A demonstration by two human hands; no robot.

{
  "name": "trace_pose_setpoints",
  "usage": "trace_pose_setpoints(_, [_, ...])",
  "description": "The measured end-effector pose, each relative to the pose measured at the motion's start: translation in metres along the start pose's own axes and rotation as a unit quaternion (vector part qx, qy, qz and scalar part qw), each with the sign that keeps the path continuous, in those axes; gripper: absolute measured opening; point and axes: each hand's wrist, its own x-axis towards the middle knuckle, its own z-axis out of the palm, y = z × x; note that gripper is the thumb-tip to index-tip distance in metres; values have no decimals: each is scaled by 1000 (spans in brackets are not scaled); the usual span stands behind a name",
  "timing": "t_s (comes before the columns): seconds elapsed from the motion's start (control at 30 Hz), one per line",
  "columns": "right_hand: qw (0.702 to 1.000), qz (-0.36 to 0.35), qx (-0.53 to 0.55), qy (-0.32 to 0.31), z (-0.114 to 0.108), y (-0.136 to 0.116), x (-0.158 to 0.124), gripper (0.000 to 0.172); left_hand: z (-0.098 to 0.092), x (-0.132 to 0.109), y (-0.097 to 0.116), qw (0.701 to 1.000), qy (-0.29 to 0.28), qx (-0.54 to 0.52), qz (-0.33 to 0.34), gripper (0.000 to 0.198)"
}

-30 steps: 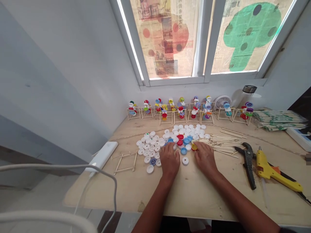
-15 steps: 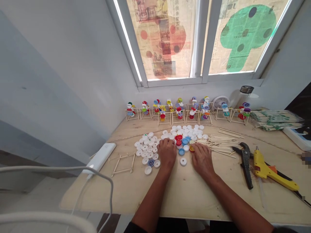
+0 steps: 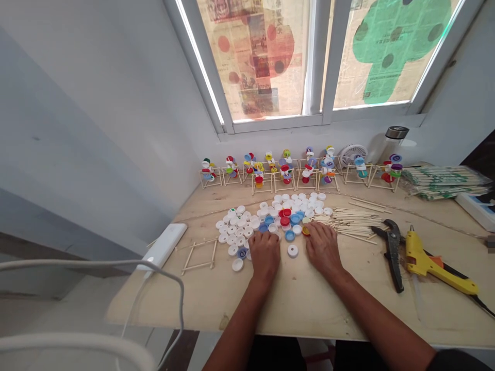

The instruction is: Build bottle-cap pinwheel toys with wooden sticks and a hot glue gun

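My left hand (image 3: 265, 255) rests at the front of a spread of plastic bottle caps, its fingers curled down and close together. Whatever lies under those fingertips is hidden. White caps (image 3: 232, 238) lie just left of it, and blue caps (image 3: 263, 226) sit right beyond its knuckles. My right hand (image 3: 324, 246) lies on the table at the pile's right side, fingers stretched forward and slightly bent, with the fingertips beside a yellow cap (image 3: 306, 230). Between the hands are a single white cap (image 3: 293, 251), a blue cap (image 3: 290, 236) and red caps (image 3: 285, 221).
Thin wooden sticks (image 3: 348, 222) lie beyond my right hand. A black-handled cutter (image 3: 394, 260) and a yellow glue gun (image 3: 427, 263) are farther right. A stick frame (image 3: 199, 255) and white power strip (image 3: 166, 245) lie left. Several cap-wheel models (image 3: 286, 172) line the back.
My left hand has drawn back slightly toward me, uncovering blue caps beyond its knuckles. The right hand stays by the yellow cap. The camera view has tilted a little.
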Motion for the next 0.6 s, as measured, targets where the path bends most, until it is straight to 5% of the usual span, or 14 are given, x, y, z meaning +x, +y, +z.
trace_pose_setpoints(0.3, [1000,1,7,4,1,-1,0,38,-9,10,0,1000,8,-6,-18,24])
trace_pose_setpoints(0.6, [1000,4,12,8,0,-3,0,38,-6,89,15,1000,-21,17,-14,28])
